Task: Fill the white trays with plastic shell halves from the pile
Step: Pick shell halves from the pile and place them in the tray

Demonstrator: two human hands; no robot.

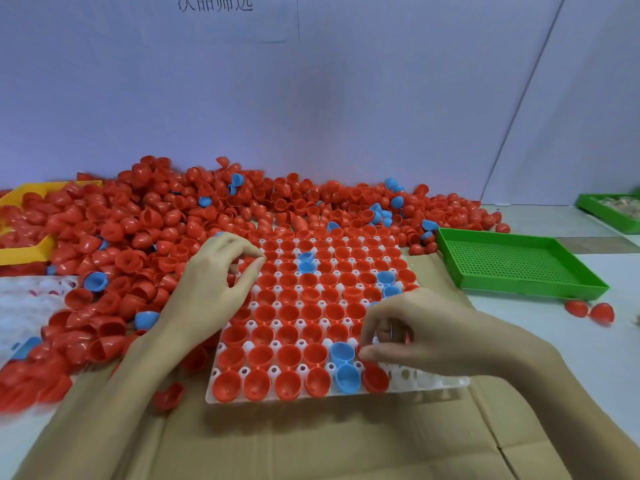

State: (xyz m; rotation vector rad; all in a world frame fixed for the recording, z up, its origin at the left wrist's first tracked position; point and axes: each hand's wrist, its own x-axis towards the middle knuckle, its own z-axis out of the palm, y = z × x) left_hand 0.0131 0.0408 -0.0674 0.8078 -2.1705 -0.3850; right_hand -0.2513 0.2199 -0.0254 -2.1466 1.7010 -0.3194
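A white tray (433, 384) lies on cardboard in the middle, nearly full of red shell halves with a few blue ones (343, 353). Empty sockets show at its lower right. Behind and to the left spreads a big pile of red and blue shell halves (166, 216). My left hand (211, 285) hovers at the tray's upper left edge, thumb and fingers pinching a red shell half (246, 265). My right hand (426, 337) is over the tray's lower right, fingers curled down around a red shell half (361, 348) that is mostly hidden.
An empty green mesh tray (519, 289) sits to the right, a second green tray (602, 207) behind it. A yellow tray (24, 252) is half buried at far left. Another white tray (20, 306) lies at left. Two loose red shells (588, 310) lie right. Cardboard (311, 441) covers the front.
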